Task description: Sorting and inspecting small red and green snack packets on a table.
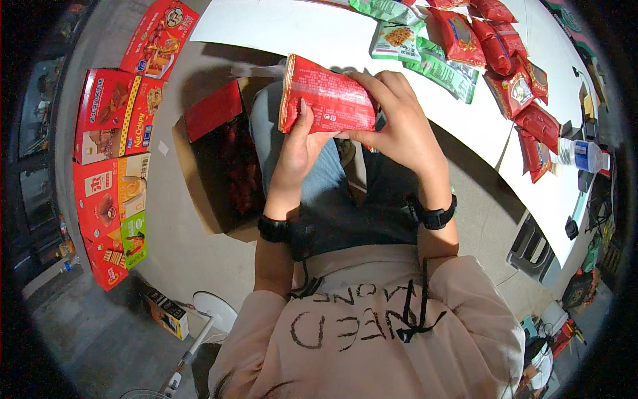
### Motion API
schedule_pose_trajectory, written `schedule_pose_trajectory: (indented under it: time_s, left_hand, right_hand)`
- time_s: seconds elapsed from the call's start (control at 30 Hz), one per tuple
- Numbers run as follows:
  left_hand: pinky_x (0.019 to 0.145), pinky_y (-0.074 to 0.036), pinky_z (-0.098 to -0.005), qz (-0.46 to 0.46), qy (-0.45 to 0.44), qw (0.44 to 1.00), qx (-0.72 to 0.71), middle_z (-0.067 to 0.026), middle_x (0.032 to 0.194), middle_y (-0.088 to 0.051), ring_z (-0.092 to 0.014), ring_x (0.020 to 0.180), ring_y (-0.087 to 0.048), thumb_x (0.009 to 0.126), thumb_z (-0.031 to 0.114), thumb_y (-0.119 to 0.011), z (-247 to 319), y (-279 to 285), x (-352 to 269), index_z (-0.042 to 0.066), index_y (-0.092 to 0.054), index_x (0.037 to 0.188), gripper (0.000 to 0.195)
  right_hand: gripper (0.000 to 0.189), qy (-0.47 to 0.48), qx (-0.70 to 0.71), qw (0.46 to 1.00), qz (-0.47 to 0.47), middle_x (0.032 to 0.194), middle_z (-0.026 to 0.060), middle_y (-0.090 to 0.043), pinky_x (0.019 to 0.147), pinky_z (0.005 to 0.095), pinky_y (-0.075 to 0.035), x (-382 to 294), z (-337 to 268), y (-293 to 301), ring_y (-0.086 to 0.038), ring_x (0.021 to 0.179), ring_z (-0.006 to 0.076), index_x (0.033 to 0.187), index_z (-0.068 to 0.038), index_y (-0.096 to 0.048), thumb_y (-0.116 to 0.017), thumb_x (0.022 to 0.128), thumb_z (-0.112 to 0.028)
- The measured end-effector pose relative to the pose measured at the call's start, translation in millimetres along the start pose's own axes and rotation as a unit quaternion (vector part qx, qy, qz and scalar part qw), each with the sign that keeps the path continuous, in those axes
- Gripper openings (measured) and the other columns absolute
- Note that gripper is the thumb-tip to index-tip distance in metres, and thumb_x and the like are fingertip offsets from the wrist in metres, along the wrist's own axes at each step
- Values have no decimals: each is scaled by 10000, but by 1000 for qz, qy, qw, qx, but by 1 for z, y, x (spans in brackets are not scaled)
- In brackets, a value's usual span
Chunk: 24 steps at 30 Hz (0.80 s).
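Both hands hold one red plastic snack packet (331, 95) above my lap. My left hand (301, 144) grips its lower left part, with the thumb lying across the printed face. My right hand (403, 119) grips the right end, its fingers over the top edge and its thumb at the bottom; part of that end is hidden by the fingers. Below and to the left stands an open cardboard box (199, 184) with a red flap and dark red contents in shadow. Beyond my right hand, green and white packets (396, 40) and several red packets (458, 37) lie on the white table.
The curved edge of the white table (488, 124) runs past my right side, with a clear plastic bottle (580, 154) on it. Colourful printed snack boxes (114, 114) line the left. A white stand fan (214, 311) and a small box (167, 314) are at lower left.
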<state>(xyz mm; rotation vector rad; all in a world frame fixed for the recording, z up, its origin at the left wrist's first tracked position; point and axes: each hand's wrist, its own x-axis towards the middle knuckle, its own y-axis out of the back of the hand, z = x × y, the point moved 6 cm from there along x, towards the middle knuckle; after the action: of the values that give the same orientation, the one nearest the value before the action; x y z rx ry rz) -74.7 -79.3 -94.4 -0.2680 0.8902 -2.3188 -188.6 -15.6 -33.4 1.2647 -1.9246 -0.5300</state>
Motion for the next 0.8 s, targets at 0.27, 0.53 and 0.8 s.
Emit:
schedule_pose_trajectory:
  time_s: [0.27, 0.53, 0.8]
  left_hand:
    - [985, -315, -415, 5, 38, 999, -10, -132, 1251, -424, -249, 1168, -417, 930, 407, -286, -8, 5, 4, 22, -288, 1285, 524]
    - [1003, -284, -432, -8, -9, 997, -71, -163, 1289, -385, -258, 1198, -383, 928, 405, -248, 5, -3, 11, -16, -284, 1286, 554]
    - [864, -405, -291, 50, 76, 992, 89, -100, 1103, -529, -153, 990, -517, 922, 342, -379, -18, 14, 12, 10, -445, 1159, 414]
  right_hand:
    - [726, -28, 11, 999, -15, 928, 120, -493, 788, 346, -405, 1, 1, 4, -474, 875, 273, 1146, -26, -494, -790, 507, -201]
    - [704, -57, -23, 998, -2, 886, 130, -500, 812, 380, -386, -3, 6, 21, -471, 897, 306, 1153, -68, -487, -755, 514, -192]
    - [876, -57, -43, 993, -97, 871, 122, -508, 785, 356, -402, -15, -14, 29, -480, 851, 287, 1268, -61, -389, -775, 485, -127]
